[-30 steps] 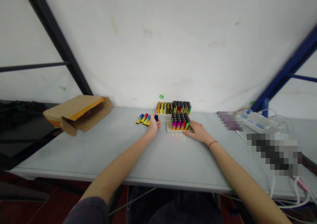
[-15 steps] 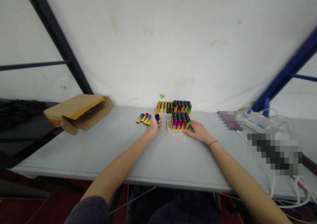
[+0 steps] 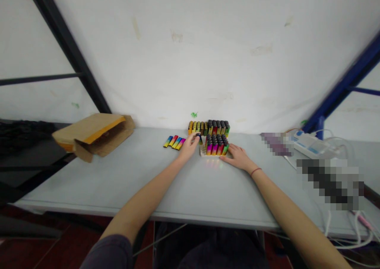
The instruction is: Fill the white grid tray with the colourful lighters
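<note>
My left hand [image 3: 189, 145] pinches a dark lighter [image 3: 200, 137] at the left end of a pale slotted tray [image 3: 203, 151]. Rows of multicoloured lighters [image 3: 217, 146] with black tops stand upright in the tray, and some slots at its left show no lighter. Resting on the table, my right hand [image 3: 238, 157] touches the tray's right side with fingers apart and grips nothing. Several rainbow-coloured lighters [image 3: 174, 142] lie flat left of my left hand. Behind the tray stand a block of yellow and green lighters [image 3: 196, 128] and a block of black-topped ones [image 3: 219, 127].
An open brown cardboard box [image 3: 95, 134] lies on the left of the grey table [image 3: 190, 193]. To the right are a power strip [image 3: 311, 145] with white cables and blurred-out items. A white wall [image 3: 190, 63] rises behind, with metal posts on both sides.
My left hand has moved right with the lighter, from beside the flat lighters to the tray's left end, uncovering more of the flat ones. My right hand has stayed at the tray.
</note>
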A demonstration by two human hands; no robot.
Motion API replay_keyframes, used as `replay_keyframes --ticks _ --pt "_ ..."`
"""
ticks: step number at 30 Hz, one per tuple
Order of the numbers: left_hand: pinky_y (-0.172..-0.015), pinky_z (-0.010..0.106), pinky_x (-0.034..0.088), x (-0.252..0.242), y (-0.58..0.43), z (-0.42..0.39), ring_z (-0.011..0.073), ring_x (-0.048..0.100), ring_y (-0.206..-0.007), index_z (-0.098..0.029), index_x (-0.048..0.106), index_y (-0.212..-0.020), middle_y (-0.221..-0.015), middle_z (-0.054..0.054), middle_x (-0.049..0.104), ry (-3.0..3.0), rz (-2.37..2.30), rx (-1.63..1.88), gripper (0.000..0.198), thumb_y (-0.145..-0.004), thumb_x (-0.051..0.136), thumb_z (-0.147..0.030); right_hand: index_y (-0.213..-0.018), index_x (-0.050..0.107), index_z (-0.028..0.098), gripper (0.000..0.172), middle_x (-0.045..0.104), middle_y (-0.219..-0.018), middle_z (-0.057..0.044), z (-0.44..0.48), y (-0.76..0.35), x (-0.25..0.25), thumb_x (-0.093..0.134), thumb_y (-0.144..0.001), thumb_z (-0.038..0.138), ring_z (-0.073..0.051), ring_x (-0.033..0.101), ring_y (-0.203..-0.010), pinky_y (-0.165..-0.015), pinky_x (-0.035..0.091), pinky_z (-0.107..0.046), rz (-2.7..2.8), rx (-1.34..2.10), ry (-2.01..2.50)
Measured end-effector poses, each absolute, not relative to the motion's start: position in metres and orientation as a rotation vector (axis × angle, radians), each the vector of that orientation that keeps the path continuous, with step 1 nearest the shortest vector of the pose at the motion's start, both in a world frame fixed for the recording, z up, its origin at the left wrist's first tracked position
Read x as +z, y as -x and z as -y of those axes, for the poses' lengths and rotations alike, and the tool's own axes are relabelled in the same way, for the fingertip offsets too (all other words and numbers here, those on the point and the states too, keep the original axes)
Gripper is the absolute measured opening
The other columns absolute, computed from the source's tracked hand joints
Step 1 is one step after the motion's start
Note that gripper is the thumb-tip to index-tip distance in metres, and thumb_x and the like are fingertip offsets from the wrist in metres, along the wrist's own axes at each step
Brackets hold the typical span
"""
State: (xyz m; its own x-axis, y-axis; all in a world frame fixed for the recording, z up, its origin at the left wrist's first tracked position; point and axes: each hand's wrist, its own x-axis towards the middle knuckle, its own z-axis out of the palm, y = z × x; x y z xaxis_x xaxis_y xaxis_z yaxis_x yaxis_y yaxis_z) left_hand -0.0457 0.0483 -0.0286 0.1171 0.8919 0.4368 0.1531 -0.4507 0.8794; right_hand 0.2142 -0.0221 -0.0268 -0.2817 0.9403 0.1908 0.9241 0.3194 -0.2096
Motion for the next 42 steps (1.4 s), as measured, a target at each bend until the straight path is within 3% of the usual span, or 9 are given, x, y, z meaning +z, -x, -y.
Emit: replay_keyframes --ticks 15,21,25,29,34,42 --pt "-0.109 0.041 0.048 -0.027 0.044 -0.048 0.0245 0.066 -0.119 -0.018 0.069 -0.114 -0.124 0.011 0.072 -2.017 -1.064 1.315 0.024 -0.096 0.056 -0.026 -0.125 0.063 0.017 0.053 0.064 -0.131 -0.018 0.020 -0.216 -0.029 0.055 -0.096 0.060 -0.034 0.058 -0.122 -0.104 0.043 -0.049 2.307 0.076 1.663" --pt "-0.098 0.038 0.055 -0.028 0.041 -0.048 0.0223 0.071 -0.106 -0.017 0.055 -0.133 -0.120 0.013 0.072 -2.100 -1.157 1.215 0.037 -0.096 0.054 -0.020 -0.126 0.063 0.018 0.053 0.063 -0.134 -0.017 0.020 -0.215 -0.030 0.055 -0.095 0.061 -0.034 0.057 -0.125 -0.107 0.041 -0.049 2.310 0.073 1.660" --pt "-0.105 0.039 0.049 -0.014 0.049 -0.046 0.0229 0.066 -0.116 -0.019 0.060 -0.128 -0.123 0.011 0.071 -2.358 -1.229 1.122 0.032 -0.099 0.048 -0.020 -0.124 0.063 0.017 0.053 0.064 -0.132 -0.017 0.022 -0.214 -0.027 0.055 -0.096 0.061 -0.034 0.057 -0.124 -0.106 0.041 -0.049 2.300 0.084 1.681" --pt "-0.101 0.046 0.045 0.007 0.077 -0.041 0.0305 0.059 -0.118 -0.016 0.069 -0.122 -0.123 0.017 0.069 -2.503 -1.823 0.826 0.037 -0.100 0.039 -0.018 -0.122 0.064 0.017 0.051 0.064 -0.130 -0.018 0.024 -0.213 -0.025 0.054 -0.096 0.060 -0.034 0.057 -0.123 -0.106 0.042 -0.049 2.305 0.096 1.684" --pt "-0.095 0.044 0.043 0.012 0.101 -0.041 0.0347 0.054 -0.121 -0.018 0.077 -0.107 -0.122 0.017 0.068 -2.523 -2.058 0.330 0.032 -0.097 0.053 -0.036 -0.123 0.064 0.017 0.051 0.063 -0.133 -0.018 0.023 -0.213 -0.025 0.055 -0.095 0.060 -0.034 0.057 -0.124 -0.106 0.041 -0.050 2.303 0.102 1.680" --pt "-0.096 0.048 0.042 -0.003 0.090 -0.046 0.0349 0.062 -0.111 -0.017 0.074 -0.099 -0.108 0.019 0.073 -2.540 -1.844 0.440 0.029 -0.096 0.055 -0.037 -0.122 0.064 0.017 0.052 0.063 -0.133 -0.018 0.023 -0.214 -0.026 0.054 -0.096 0.061 -0.034 0.057 -0.123 -0.106 0.042 -0.050 2.304 0.095 1.673"
